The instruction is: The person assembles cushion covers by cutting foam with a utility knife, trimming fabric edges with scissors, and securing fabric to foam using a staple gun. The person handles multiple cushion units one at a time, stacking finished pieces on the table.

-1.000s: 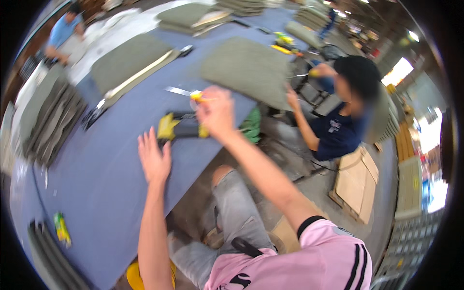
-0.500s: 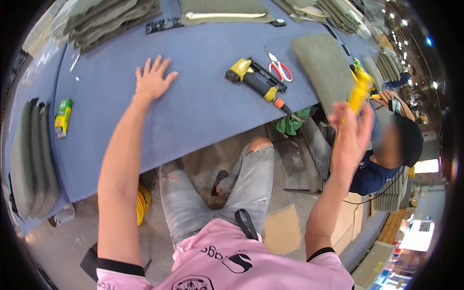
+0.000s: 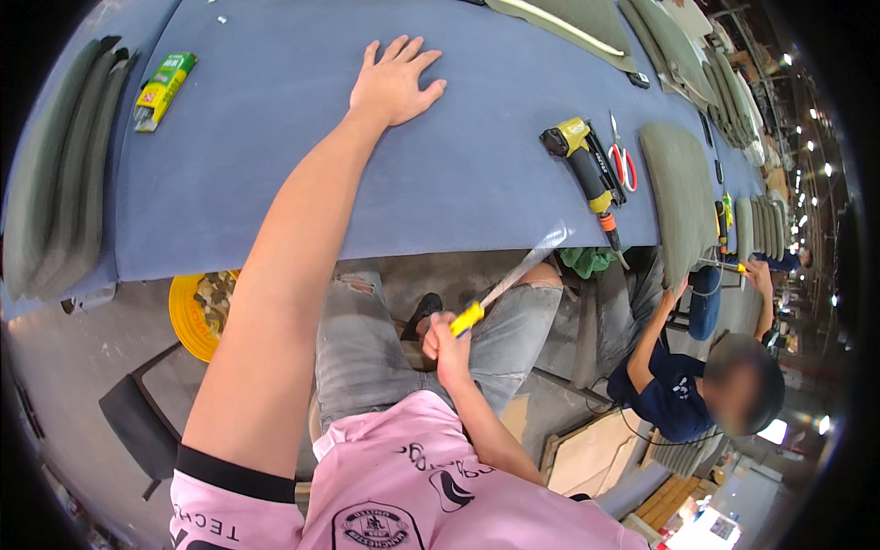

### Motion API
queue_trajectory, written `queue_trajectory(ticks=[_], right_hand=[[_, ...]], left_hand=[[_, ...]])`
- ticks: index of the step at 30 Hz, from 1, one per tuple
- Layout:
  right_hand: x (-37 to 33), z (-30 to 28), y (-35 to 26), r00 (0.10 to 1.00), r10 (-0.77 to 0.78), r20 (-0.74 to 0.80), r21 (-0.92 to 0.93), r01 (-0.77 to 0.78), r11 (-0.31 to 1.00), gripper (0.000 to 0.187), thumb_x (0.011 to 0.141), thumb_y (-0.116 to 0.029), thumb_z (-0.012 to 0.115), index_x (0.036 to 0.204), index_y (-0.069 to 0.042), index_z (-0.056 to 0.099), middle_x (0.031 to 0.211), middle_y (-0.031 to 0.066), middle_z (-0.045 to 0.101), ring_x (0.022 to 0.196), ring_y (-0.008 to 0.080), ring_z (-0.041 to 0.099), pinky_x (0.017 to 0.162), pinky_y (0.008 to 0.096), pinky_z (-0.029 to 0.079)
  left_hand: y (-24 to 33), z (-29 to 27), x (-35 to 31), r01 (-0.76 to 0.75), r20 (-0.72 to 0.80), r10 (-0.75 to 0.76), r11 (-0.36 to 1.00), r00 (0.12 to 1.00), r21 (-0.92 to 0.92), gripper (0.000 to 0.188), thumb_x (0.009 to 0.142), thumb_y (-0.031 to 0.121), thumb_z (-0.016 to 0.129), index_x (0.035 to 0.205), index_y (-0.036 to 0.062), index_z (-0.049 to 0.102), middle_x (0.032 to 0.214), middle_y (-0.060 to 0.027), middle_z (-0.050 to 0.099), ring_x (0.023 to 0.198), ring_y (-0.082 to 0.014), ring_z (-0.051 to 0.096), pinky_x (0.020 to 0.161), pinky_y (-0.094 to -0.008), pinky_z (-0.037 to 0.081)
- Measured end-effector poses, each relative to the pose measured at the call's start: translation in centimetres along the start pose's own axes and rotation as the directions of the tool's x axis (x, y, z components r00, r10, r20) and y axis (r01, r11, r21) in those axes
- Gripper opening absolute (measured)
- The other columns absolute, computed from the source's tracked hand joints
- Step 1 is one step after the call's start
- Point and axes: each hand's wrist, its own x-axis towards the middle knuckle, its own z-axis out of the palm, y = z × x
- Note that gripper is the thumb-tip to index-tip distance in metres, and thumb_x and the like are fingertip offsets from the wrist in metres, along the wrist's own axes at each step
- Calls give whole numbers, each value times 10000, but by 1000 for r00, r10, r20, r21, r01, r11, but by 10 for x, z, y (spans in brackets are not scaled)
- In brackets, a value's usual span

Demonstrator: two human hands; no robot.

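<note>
My left hand [image 3: 392,87] lies flat on the blue-covered table [image 3: 247,183], fingers spread, holding nothing. Down in front of my thighs, my right hand [image 3: 447,348] grips a yellow-handled screwdriver [image 3: 469,318]. Its metal shaft points up and right toward the table's near edge, smeared by motion. To the right of my left hand lie a yellow-and-black air staple gun [image 3: 587,170] and red-handled scissors [image 3: 622,165], neither touched.
A grey-green padded panel [image 3: 678,192] overhangs the table's right edge, beside a seated co-worker [image 3: 678,376]. More panels [image 3: 69,174] stand at the left, near a green-and-yellow packet [image 3: 165,90]. On the floor sits a yellow tub [image 3: 186,316] of small pieces.
My right hand has swung from the raised right side down and left to my lap with the screwdriver. The view has shifted; my left hand stays spread on the table.
</note>
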Motion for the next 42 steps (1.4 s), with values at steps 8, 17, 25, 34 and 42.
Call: queue_trajectory(ticks=[8,17,25,34,42], right_hand=[[-33,13,-171,902,-402,-155,-652,212,728,317,998,-320,836,969,-124,589,713,-28,565,597,73,525,527,278,392],[-49,-26,-72,906,-360,221,-629,415,657,404,1110,-460,648,962,-90,577,762,46,621,673,176,597,638,322,510],[-91,-25,-63,997,19,79,-434,18,901,197,1073,-154,725,1184,-19,634,843,51,679,669,146,652,613,312,537],[-152,-64,-135,962,-265,-71,-862,74,502,619,1011,-198,787,1566,-34,567,1201,132,759,1116,205,708,1001,350,542],[-165,-54,-160,940,-336,56,-914,184,362,472,1065,-120,707,1519,-17,628,1252,190,780,1072,218,760,932,347,573]], left_hand=[[-12,9,-2,17,-37,-17,1000,999,15,604,1097,551,501,1621,251,540,1743,-55,444,1648,-246,323,1368,-556,181],[4,3,-5,5,-15,-5,1000,1000,-12,592,1098,523,506,1617,240,543,1744,-62,443,1644,-243,330,1368,-545,194],[-7,6,-4,2,-66,-3,1000,998,-23,561,1085,476,539,1591,234,560,1733,-57,455,1635,-249,342,1362,-538,207],[-1,-2,-2,11,-12,-11,1000,1000,-2,562,1083,472,538,1598,247,553,1734,-55,450,1638,-244,338,1365,-537,209],[-5,7,0,-16,-57,15,1000,998,-8,561,1083,480,541,1593,247,561,1723,-67,468,1635,-255,347,1362,-537,210]])
